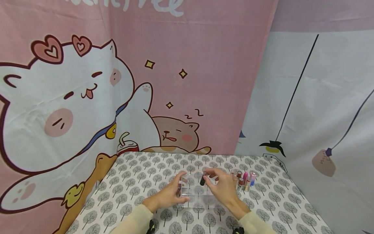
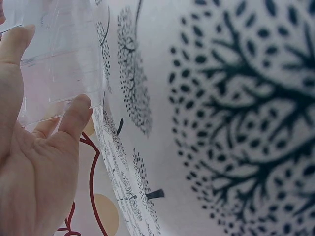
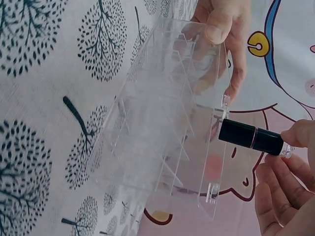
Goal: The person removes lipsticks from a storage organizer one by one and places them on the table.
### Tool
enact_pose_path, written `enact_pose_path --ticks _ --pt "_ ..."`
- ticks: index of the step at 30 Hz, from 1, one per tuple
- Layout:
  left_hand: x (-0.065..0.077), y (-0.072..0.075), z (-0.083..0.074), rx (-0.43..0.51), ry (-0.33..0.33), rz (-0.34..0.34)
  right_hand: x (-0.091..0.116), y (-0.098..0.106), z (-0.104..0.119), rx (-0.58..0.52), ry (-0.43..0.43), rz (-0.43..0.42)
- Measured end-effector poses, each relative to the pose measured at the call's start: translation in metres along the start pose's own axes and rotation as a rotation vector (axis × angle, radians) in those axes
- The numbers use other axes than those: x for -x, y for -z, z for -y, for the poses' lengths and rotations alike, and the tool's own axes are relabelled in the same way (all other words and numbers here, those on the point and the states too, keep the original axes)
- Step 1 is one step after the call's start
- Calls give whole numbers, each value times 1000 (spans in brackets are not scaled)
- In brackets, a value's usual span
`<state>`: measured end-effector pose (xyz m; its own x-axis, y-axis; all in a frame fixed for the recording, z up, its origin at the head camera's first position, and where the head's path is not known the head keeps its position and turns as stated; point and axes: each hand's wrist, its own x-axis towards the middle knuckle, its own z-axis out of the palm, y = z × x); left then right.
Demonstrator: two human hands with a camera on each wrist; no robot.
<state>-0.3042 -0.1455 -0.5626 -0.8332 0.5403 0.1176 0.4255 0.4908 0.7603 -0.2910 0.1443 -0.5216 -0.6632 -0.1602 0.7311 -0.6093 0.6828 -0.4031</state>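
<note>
A clear plastic organizer (image 1: 196, 204) divided into compartments sits on the cloth in front of me. My left hand (image 1: 166, 195) holds its left end, thumb at the near side and fingers at the far side; the left wrist view shows this hand (image 2: 39, 157) against the clear wall. Between the thumb and fingers of my right hand (image 1: 223, 188) is a black lipstick tube (image 3: 251, 137), pinched by its clear end. In the right wrist view the tube's black end is close to the organizer's upper edge; whether they touch I cannot tell.
Several lipsticks (image 1: 247, 184) in pink, brown and other colours stand upright in a group to the right of the organizer. A white cloth (image 1: 140, 188) printed with grey trees covers the table. Behind it hangs a pink curtain (image 1: 216, 81) with cartoon cats.
</note>
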Motion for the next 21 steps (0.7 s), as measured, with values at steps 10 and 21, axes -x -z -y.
enact_pose_path --ticks 10,21 --pt "2 -2 0 15 13 -1 1 12 -9 4 13 -38" --pt "1 0 2 18 6 13 -2 29 -21 28 31 -74"
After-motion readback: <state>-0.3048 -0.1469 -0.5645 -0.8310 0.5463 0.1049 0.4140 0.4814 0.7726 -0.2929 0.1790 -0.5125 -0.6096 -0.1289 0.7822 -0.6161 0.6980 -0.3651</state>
